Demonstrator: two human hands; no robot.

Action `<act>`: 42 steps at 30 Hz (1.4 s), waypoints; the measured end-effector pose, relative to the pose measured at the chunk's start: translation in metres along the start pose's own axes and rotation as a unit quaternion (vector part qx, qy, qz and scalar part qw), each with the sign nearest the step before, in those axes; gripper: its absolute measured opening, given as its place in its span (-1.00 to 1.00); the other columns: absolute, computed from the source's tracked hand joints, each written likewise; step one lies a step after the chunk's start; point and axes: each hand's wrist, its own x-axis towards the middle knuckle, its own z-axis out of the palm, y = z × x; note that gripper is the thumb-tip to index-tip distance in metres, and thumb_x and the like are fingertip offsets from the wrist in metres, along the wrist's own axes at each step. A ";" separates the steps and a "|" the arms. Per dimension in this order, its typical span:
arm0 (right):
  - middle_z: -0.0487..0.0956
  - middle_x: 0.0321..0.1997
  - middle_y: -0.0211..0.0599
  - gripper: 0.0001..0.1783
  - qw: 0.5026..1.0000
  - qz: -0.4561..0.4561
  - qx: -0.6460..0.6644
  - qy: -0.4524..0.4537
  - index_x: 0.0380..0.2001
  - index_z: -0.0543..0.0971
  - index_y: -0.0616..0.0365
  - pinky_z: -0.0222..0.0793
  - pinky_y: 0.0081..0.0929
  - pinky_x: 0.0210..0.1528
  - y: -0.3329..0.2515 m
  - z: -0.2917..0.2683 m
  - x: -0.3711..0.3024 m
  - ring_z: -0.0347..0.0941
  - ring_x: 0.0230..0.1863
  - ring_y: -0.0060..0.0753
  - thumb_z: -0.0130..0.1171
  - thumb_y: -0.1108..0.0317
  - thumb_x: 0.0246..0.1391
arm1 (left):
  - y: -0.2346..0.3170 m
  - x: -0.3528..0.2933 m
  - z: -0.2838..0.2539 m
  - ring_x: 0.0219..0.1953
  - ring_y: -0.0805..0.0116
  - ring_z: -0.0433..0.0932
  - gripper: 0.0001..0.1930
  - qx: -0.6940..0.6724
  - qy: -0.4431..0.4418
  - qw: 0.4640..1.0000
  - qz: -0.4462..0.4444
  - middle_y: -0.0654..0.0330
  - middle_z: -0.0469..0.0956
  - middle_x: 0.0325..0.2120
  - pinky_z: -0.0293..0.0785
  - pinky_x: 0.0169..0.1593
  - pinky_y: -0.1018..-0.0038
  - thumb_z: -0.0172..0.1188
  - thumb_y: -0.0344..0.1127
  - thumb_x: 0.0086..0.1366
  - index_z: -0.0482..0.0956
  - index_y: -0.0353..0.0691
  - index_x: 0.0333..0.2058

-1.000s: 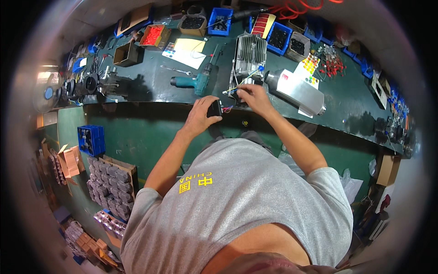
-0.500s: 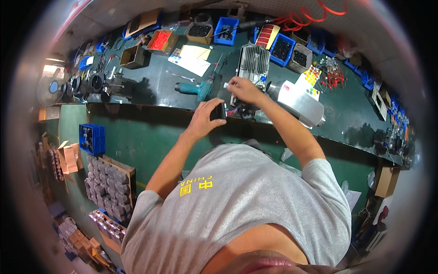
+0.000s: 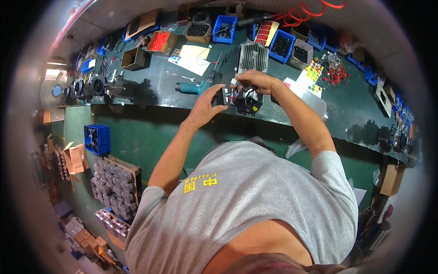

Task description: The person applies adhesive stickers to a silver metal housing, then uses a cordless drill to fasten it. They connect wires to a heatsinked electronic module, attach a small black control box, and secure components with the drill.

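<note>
My left hand (image 3: 206,108) is closed around a small black box (image 3: 222,97), with white connector sockets on its right side. In the fingertips of my right hand (image 3: 261,83) is a white plug connector (image 3: 234,81), just above and to the right of the box; the two appear apart. Under and beyond my right hand lies a finned grey metal housing (image 3: 253,55), with black parts and coloured wires (image 3: 247,101) at its near end. A teal power drill (image 3: 194,87) rests left of the black box, close to my left fingers.
A silver metal casing (image 3: 306,101) lies under my right forearm. Left of the drill is a wrench (image 3: 181,76), and behind it sheets of stickers (image 3: 194,60). Blue bins (image 3: 225,30) and cardboard boxes (image 3: 160,42) line the back. A red coiled hose (image 3: 310,13) hangs above.
My right hand has shifted to the right, over the housing's near end, with the white plug connector. My left hand and the black box have risen slightly. More of the wires shows.
</note>
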 end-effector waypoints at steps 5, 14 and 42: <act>0.68 -0.24 -0.47 -0.79 0.999 -0.008 0.016 -0.035 -0.18 0.69 0.23 0.47 -0.61 0.02 -0.001 -0.006 0.004 0.56 -0.17 -0.65 0.30 0.29 0.26 | 0.010 0.003 -0.003 0.29 0.06 0.41 -0.26 -0.027 -0.005 0.999 -0.022 0.01 0.41 0.26 0.37 0.29 0.21 0.43 -0.40 0.13 0.38 -0.11 0.31; 0.74 -0.25 -0.36 -0.72 0.977 -0.020 -0.201 -0.067 -0.19 0.74 0.27 0.48 -0.57 -0.03 -0.013 0.004 0.009 0.60 -0.20 -0.59 0.50 0.38 0.02 | 0.004 0.012 -0.007 0.25 0.17 0.44 -0.26 0.019 -0.027 0.999 0.009 0.09 0.42 0.25 0.40 0.29 0.18 0.41 -0.45 0.16 0.37 -0.06 0.33; 0.74 -0.29 -0.35 -0.68 0.974 -0.047 -0.219 -0.044 -0.20 0.76 0.25 0.46 -0.56 -0.11 -0.012 0.009 -0.002 0.57 -0.26 -0.59 0.53 0.32 -0.01 | 0.012 0.011 -0.004 0.18 0.10 0.47 -0.24 -0.056 -0.048 0.997 -0.024 0.00 0.43 0.23 0.44 0.21 0.33 0.40 -0.42 0.16 0.34 -0.11 0.35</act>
